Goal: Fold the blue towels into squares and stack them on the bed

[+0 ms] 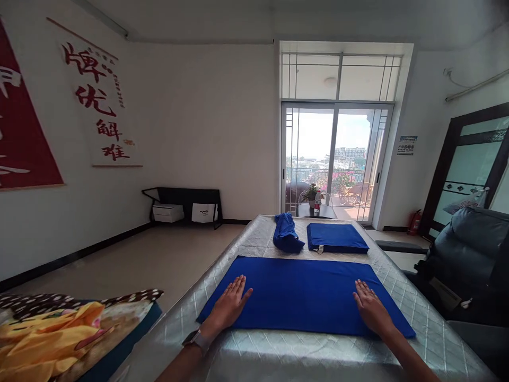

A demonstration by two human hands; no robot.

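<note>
A blue cloth (302, 294) lies spread flat as a wide rectangle on the table with a quilted silvery cover (286, 350). My left hand (230, 302) rests flat on the cloth's left part, fingers stretched out and holding nothing. On its right part my right hand (371, 307) lies palm down, fingers extended, also with nothing in it. Beyond the cloth sits a neat stack of folded blue cloths (338, 237), a white tag showing at its front edge. Left of that stack is a crumpled blue cloth (287, 233).
At the lower left lies a yellow cloth (51, 339) on bedding. A black leather chair (473, 254) stands close on the right. A black rack (191, 196) with white boxes is against the far wall. Sliding glass doors (334, 159) are behind a small table with a bottle (317, 201).
</note>
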